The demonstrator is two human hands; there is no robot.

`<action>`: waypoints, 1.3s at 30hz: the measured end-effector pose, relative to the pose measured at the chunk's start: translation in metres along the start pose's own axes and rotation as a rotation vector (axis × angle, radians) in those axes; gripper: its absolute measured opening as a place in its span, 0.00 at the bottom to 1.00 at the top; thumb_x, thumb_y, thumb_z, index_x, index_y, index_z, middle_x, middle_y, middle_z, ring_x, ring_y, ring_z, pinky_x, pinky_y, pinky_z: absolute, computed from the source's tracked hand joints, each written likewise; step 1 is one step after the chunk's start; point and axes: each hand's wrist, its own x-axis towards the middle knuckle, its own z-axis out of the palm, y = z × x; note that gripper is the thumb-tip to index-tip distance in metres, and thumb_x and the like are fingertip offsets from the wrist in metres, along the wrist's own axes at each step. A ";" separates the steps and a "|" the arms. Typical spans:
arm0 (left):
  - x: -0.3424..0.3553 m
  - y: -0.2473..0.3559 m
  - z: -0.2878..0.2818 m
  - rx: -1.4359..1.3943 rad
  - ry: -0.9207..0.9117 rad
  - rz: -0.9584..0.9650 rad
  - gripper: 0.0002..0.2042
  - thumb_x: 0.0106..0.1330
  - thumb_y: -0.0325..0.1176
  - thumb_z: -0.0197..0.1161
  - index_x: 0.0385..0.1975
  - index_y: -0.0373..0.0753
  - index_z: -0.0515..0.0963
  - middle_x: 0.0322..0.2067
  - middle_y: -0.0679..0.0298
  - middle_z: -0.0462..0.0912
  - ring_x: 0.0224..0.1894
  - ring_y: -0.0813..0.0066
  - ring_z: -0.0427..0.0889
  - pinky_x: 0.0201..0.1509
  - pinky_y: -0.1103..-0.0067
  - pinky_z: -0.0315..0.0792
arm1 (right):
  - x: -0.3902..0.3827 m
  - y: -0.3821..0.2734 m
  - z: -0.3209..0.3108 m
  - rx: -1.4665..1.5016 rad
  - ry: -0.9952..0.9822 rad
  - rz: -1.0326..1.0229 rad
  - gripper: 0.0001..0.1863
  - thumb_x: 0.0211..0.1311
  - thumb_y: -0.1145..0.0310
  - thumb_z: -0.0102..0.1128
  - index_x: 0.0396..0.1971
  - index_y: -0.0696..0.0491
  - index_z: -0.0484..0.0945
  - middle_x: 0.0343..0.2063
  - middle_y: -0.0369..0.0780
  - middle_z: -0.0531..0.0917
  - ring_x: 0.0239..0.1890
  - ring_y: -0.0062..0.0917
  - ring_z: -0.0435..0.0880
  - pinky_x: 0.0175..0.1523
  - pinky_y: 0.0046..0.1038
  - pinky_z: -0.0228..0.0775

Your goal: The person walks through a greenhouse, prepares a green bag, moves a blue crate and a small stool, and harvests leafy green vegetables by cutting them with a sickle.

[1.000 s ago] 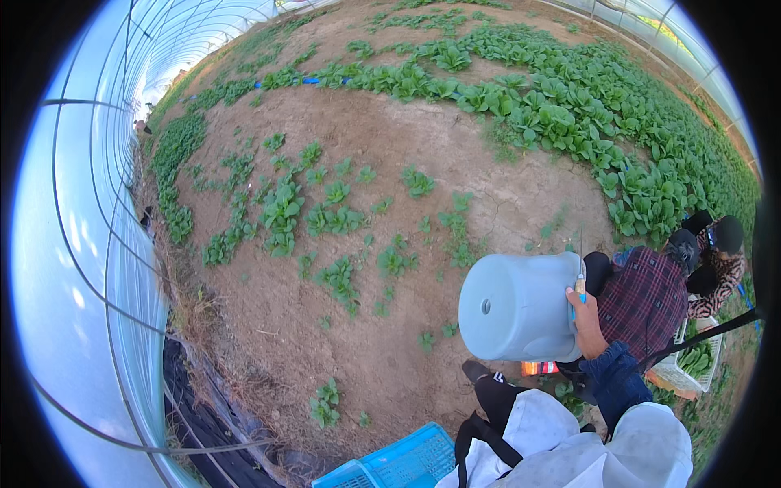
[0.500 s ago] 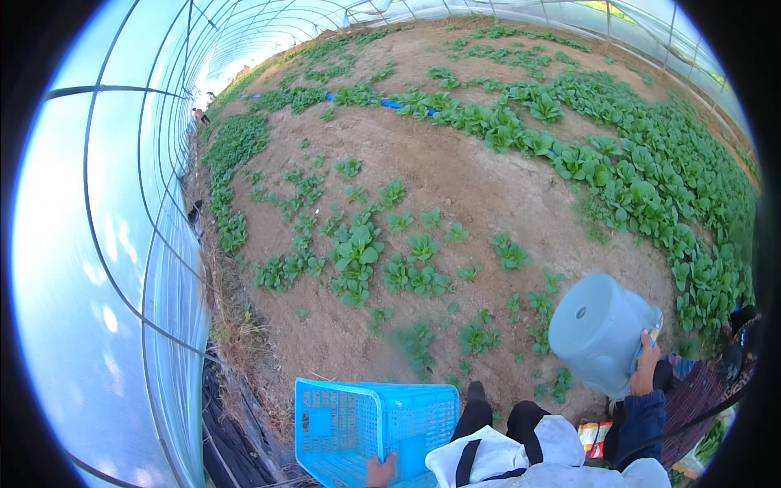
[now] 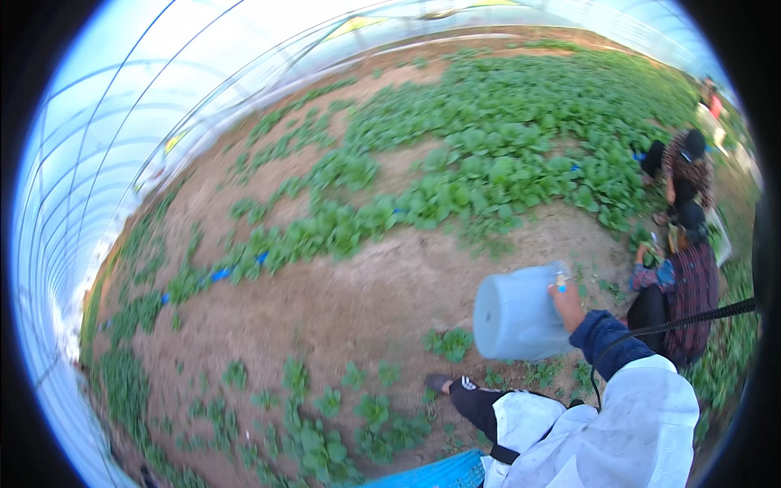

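My right hand (image 3: 568, 304) is closed around the edge of a round, pale blue plastic stool (image 3: 512, 317) with a hole in its flat face, held tipped on its side. A small tool (image 3: 561, 281) with a light handle and blue part is in the same grip. Below, my dark trouser leg and slippered foot (image 3: 439, 384) stand on the soil. The top of a blue plastic crate (image 3: 431, 476) shows at the bottom edge; my left hand is out of view.
A co-worker in plaid (image 3: 683, 301) crouches just right of the stool, another (image 3: 687, 171) behind, beside a white crate (image 3: 720, 236). Rows of leafy plants (image 3: 504, 187), bare soil (image 3: 342, 309) and blue hose (image 3: 220, 275) spread ahead under the plastic tunnel (image 3: 98, 163). More people (image 3: 712, 110) are farther right.
The view has swung to the right, bringing the co-workers further into view. The blue crate and my left hand on it have dropped out at the bottom, leaving only the crate's edge.
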 end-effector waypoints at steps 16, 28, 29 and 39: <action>0.264 0.448 -0.208 0.302 -0.098 0.272 0.28 0.56 0.52 0.61 0.50 0.37 0.71 0.42 0.51 0.76 0.43 0.60 0.75 0.45 0.64 0.69 | -0.006 -0.232 0.288 -0.096 -0.030 0.072 0.21 0.58 0.48 0.51 0.33 0.53 0.77 0.30 0.49 0.81 0.35 0.46 0.80 0.41 0.44 0.68; 0.425 0.551 -0.399 0.283 -0.088 0.256 0.28 0.57 0.52 0.60 0.49 0.34 0.71 0.39 0.52 0.76 0.40 0.60 0.74 0.43 0.66 0.68 | 0.014 -0.304 0.406 -0.005 0.286 0.153 0.21 0.60 0.54 0.53 0.29 0.61 0.76 0.26 0.52 0.80 0.33 0.45 0.79 0.38 0.40 0.67; 0.433 0.558 -0.415 0.283 -0.085 0.253 0.28 0.57 0.52 0.60 0.49 0.34 0.70 0.39 0.52 0.76 0.40 0.60 0.74 0.43 0.66 0.68 | 0.010 -0.308 0.415 0.026 0.302 0.148 0.21 0.60 0.54 0.54 0.29 0.61 0.76 0.26 0.51 0.80 0.32 0.45 0.80 0.37 0.40 0.67; 0.502 0.557 -0.540 0.140 0.038 0.079 0.28 0.58 0.53 0.58 0.47 0.33 0.70 0.36 0.52 0.76 0.38 0.60 0.73 0.42 0.67 0.67 | 0.065 -0.328 0.561 -0.168 0.483 0.177 0.20 0.57 0.57 0.58 0.26 0.63 0.75 0.24 0.50 0.80 0.29 0.40 0.78 0.35 0.39 0.65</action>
